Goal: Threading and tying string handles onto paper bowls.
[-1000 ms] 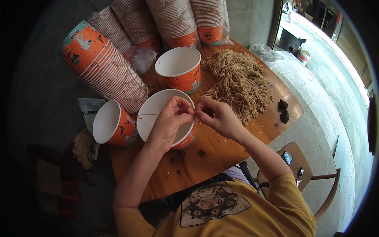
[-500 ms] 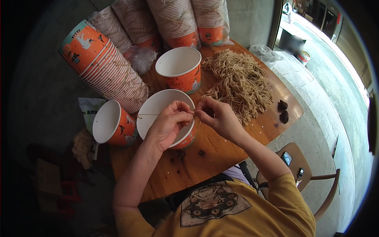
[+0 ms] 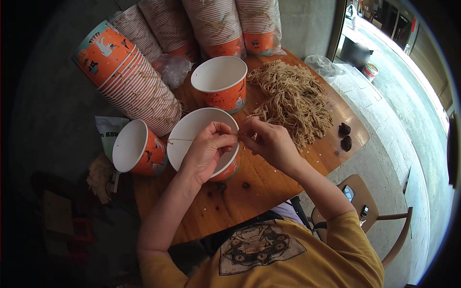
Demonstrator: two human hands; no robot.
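A white-lined orange paper bucket [image 3: 181,126] stands in front of me on the wooden table. A thin tan cord [image 3: 181,139] runs from the left side of its rim across the mouth to my fingers. My left hand [image 3: 210,148] is over the opening, thumb and fingers pinching the cord. At the right rim, my right hand [image 3: 272,144] pinches the cord too, its fingertips meeting the left ones. The cord's end and any knot are hidden between the fingers. Just behind the right hand lies a loose heap of tan cords [image 3: 295,98].
A second upright bucket [image 3: 221,74] stands behind; another [image 3: 132,146] tilts at the left. Beside them leans a tall nested bucket stack [image 3: 139,91]. Several wrapped stacks [image 3: 211,24] line the back. Two dark lumps [image 3: 345,135] lie near the right edge. A chair [image 3: 360,192] holds a phone.
Both hands stay at the right rim with the cord. The right fingers have shifted slightly, and the whole view has moved a little.
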